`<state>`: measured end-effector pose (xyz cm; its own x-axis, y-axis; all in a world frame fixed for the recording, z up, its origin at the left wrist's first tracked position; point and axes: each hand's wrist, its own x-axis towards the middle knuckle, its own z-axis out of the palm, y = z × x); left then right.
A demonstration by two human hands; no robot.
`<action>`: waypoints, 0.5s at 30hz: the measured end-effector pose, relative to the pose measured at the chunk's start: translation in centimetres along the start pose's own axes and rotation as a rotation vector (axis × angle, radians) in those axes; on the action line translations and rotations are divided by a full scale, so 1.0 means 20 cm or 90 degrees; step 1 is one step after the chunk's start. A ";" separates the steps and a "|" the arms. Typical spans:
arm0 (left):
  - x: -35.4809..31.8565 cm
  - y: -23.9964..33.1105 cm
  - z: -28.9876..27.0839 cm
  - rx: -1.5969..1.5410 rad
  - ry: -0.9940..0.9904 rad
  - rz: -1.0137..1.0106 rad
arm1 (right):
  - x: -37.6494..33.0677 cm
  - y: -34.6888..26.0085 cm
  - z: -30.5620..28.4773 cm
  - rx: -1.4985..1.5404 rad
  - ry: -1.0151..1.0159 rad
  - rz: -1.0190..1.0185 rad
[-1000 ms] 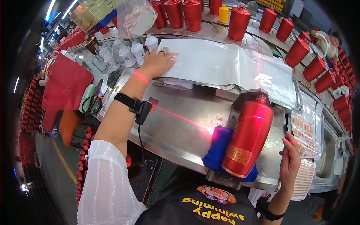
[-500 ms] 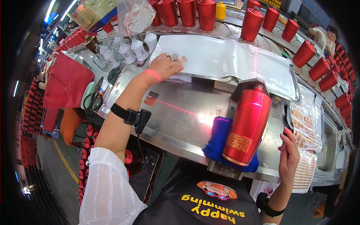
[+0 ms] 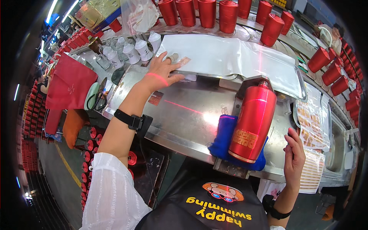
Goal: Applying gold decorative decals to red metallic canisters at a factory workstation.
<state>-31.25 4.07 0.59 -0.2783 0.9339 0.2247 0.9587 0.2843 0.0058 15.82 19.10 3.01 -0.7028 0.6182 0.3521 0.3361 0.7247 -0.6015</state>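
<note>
Beyond the bottle (image 3: pixel 253 120) and well to its left, the left hand (image 3: pixel 163 71) is spread over the near edge of the white sheet (image 3: pixel 209 53), thumb well apart from the fingers, and seems to have hold of nothing. One finger wears a pale cot (image 3: pixel 173 58). Just beside that finger lies a small coppery decal (image 3: pixel 184 61); whether the fingertip touches it, I cannot tell. So thin a piece would likely crease if pinched across its middle, so a light touch at one corner looks safest.

A second decal (image 3: pixel 155 98) lies on the bench (image 3: pixel 176 122), left of the bottle and near the wrist; the forearm is best held clear of it.

To the bottle's right, the right hand (image 3: pixel 294 153) is loosely half curled, nothing seen in it; it is well placed to steady the bottle. The bottle itself lies tilted on a blue cloth (image 3: pixel 221 134), its neck at a dark block (image 3: pixel 249 85). A red light line (image 3: pixel 260 100) crosses it and may serve as a guide, so fingers there should not block it. Patterned sheets (image 3: pixel 312 130) lie farther right of the bottle.
</note>
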 end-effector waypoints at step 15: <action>-0.01 -0.01 0.04 0.013 0.125 0.071 | 0.00 -0.04 0.01 -0.030 -0.009 -0.005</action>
<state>-31.42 3.96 -0.16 -0.1523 0.9000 0.4084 0.9809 0.1881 -0.0486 15.51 18.37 3.40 -0.7141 0.6085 0.3461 0.3592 0.7429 -0.5649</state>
